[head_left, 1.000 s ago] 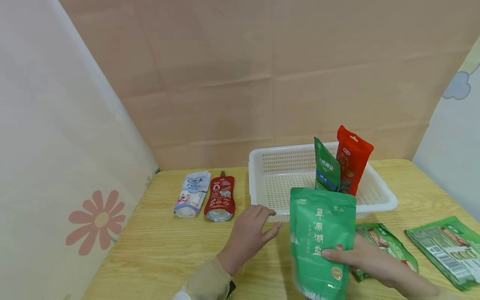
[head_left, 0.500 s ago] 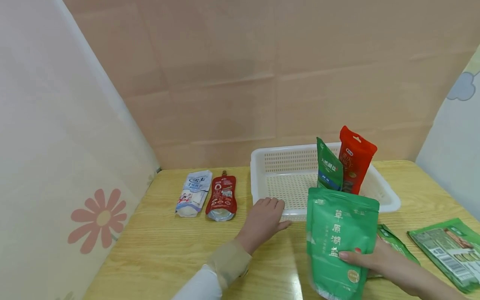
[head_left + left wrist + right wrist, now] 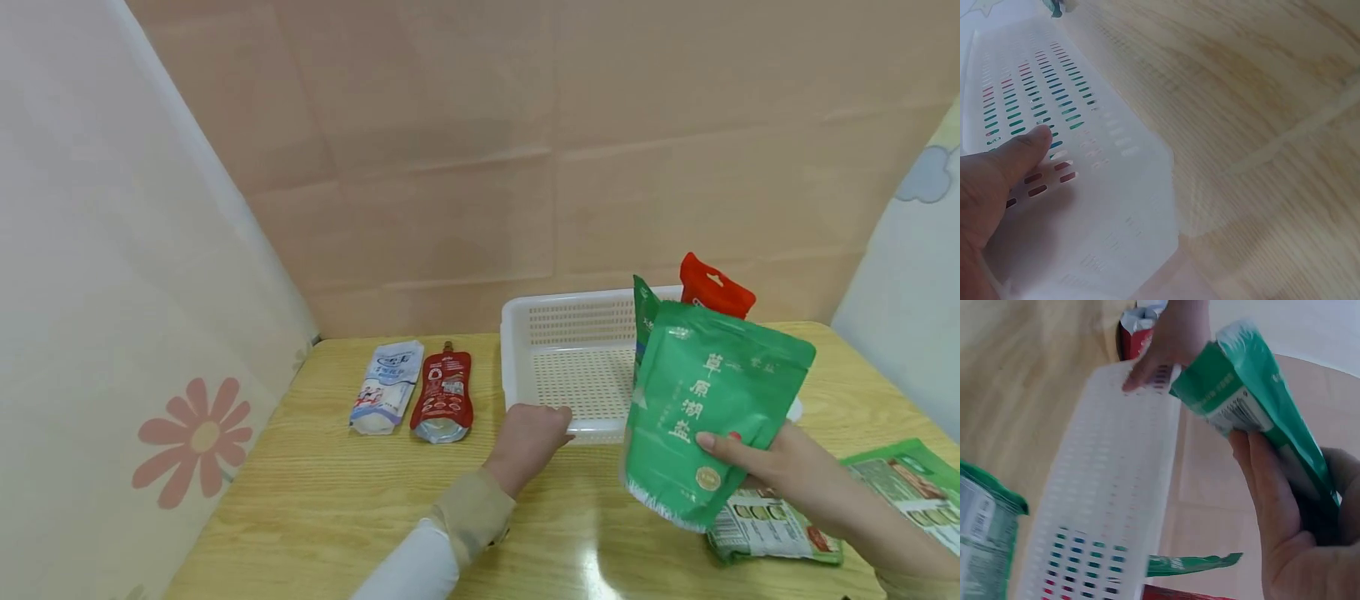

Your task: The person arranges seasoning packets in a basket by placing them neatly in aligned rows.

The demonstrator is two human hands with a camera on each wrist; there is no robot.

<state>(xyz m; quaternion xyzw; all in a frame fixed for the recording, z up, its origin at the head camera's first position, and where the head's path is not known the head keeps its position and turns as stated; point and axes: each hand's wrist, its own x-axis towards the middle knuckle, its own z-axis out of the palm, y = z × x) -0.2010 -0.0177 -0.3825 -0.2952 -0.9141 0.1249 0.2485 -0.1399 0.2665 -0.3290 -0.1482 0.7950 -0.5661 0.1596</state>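
Wood-grain counter [image 3: 337, 517], peach cloth backdrop [image 3: 420, 167] hung behind it. Nearest: right hand [image 3: 776, 467] clamped on a green lake-salt pouch [image 3: 690, 383], thumb across the front, fingers behind. Pouch held up off the counter, tilted with its top toward the right; in the head view it covers the right part of the basket. Below the right forearm, a green printed packet [image 3: 772, 525] lies flat; a second green packet [image 3: 918, 483] lies further right, partly hidden by the arm.

Left hand [image 3: 528, 442] clamped on the white perforated basket [image 3: 592, 426] at its near left corner; left wrist view shows the thumb against the outer wall. Left of the basket, on the counter: red spouted pouch [image 3: 442, 396], with a white-and-blue pouch [image 3: 386, 387] just beside it. Standing in the basket: slim green packet [image 3: 644, 312], red bag with hang hole [image 3: 712, 287]; both partly hidden.
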